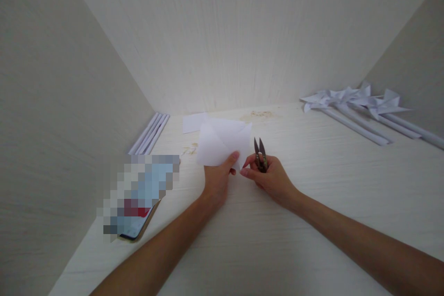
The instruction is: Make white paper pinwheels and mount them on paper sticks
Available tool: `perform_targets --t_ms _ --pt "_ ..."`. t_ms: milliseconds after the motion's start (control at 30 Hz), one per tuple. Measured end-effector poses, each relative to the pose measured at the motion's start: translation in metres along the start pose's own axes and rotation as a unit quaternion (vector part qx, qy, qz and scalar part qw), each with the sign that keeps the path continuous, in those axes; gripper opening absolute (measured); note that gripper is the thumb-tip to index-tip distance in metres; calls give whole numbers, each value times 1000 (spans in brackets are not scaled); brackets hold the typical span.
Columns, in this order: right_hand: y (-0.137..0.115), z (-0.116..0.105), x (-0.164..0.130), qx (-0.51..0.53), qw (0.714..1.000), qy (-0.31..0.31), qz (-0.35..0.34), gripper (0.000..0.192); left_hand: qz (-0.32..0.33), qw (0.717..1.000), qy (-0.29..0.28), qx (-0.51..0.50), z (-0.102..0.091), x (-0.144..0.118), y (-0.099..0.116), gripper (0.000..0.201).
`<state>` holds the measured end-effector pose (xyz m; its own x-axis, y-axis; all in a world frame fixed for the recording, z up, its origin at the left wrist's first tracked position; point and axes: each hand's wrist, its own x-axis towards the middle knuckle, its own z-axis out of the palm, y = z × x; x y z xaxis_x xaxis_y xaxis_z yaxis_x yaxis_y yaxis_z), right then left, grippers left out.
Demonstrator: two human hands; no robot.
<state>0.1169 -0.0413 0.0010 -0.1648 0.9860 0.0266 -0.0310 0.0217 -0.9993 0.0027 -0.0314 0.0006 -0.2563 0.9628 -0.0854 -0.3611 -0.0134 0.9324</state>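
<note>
A: Where is the white paper sheet [222, 141], and what has hold of it?

B: Near the middle of the scene, above the table [347, 162]; the left hand [218, 178] grips its near edge, thumb laid on top, fingers mostly hidden beneath; a slanting line, a cut or a crease, I cannot tell which, runs across its face.

A: And the right hand [270, 178]?

B: It grasps a pair of small snips [262, 157], the 2 blades apart and pointing to the far side; its thumb and a fingertip meet at the sheet's near right corner; whether they pinch it or only brush it, I cannot tell.

A: Which step would you call this?

B: Handling the sheet's corner between cuts, I judge; the snips look parked in the hand, since their blades face away from the paper.

A: What would the next move call for?

B: A firm left grip; a clean fingertip hold on that 1 corner; blades kept clear of the sheet unless a cut is meant.

A: What lies around?

B: Far right, paper pinwheels [347, 97] on rolled stems; far left, rolled paper sticks [149, 134] and a flat paper piece [192, 123]; near left, a phone [152, 199], partly blurred.
</note>
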Motion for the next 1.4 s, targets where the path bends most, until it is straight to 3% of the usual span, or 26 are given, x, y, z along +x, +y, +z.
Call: perform_targets --t_ms 200,400,833,1400 --pt "1 2 0 -1 1000 22 7 32 36 998 -17 55 -1 -2 -2 19" --pt "4 1 0 22 999 36 4 30 49 995 -16 89 -1 -2 -1 19" --pt "3 2 2 87 995 45 19 31 32 997 -39 59 -1 -2 -3 21" --pt "3 1 1 171 984 6 45 32 29 988 -90 121 -3 -3 -6 17"
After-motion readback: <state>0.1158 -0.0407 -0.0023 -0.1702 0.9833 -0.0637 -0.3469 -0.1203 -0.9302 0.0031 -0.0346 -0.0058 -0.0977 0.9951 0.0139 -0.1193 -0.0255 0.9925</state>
